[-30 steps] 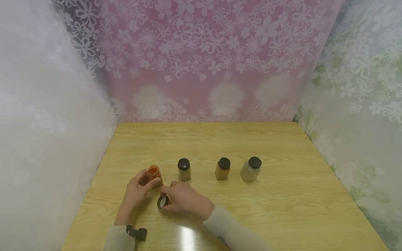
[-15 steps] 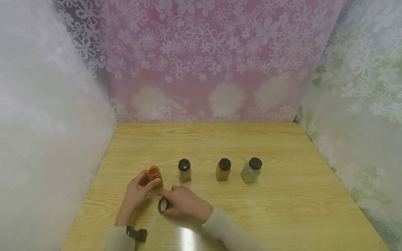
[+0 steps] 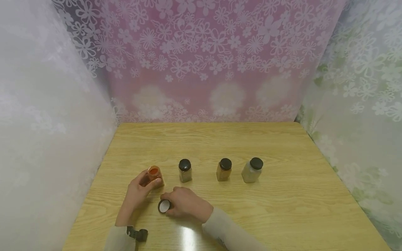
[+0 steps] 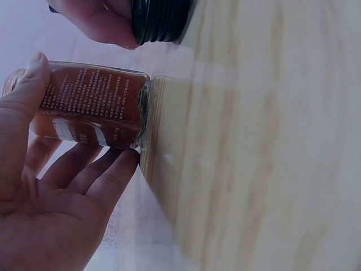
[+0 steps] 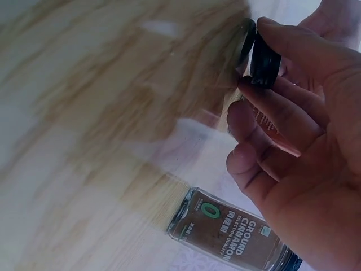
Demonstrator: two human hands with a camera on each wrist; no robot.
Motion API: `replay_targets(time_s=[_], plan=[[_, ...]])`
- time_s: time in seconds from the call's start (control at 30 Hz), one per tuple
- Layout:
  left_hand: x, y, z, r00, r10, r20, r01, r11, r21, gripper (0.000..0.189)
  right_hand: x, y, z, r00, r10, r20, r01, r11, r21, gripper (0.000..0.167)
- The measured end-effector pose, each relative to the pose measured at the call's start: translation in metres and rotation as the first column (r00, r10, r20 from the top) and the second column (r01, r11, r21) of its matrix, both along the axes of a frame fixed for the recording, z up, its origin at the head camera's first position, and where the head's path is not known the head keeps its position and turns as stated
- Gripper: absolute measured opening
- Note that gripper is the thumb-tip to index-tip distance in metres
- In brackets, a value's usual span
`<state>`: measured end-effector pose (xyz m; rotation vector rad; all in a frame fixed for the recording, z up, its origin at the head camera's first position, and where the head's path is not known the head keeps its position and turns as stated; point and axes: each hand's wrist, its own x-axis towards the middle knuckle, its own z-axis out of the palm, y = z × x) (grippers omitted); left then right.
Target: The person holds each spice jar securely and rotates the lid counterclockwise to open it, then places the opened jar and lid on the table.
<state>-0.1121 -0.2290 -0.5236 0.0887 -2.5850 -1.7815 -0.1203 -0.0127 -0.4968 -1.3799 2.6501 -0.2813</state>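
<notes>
My left hand holds a glass spice jar of red powder, upright on the table with its mouth uncovered. In the left wrist view the thumb lies across the neck end of that jar, and the fingers support its far side. Nearer the front, my right hand pinches a black screw lid between thumb and fingers, its white inside facing up. The right wrist view shows this lid close over the glossy table, with the other fingers loosely bent.
A ground cinnamon jar, black-capped, stands just beyond my right hand; this jar heads a row. Further right are a jar of tan powder and one of pale powder, both capped. Patterned curtains border the wooden table.
The lid has tipped from nearly on edge to lying flatter, white inside up, and has come slightly toward the front. The left hand and its jar have stayed in place.
</notes>
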Motion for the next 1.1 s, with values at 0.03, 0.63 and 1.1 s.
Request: replay_targets(time_s=[0.03, 0.63, 1.1], plan=[[0.0, 0.0, 0.0, 1.0, 0.0, 0.0, 0.0, 1.0, -0.002, 0.057, 0.0, 0.0, -0.001, 1.0, 0.001, 0.005, -0.001, 1.0, -0.006, 0.025], [0.001, 0.004, -0.001, 0.998, -0.012, -0.056, 0.011, 1.0, -0.022, 0.061, -0.01, 0.008, 0.032, 0.997, -0.053, 0.054, 0.057, 0.997, -0.06, 0.043], [0.007, 0.012, 0.031, 0.911, 0.12, -0.395, -0.176, 0.979, -0.107, 0.065, -0.042, 0.043, 0.101, 0.984, -0.119, -0.133, 0.064, 0.931, -0.361, 0.027]])
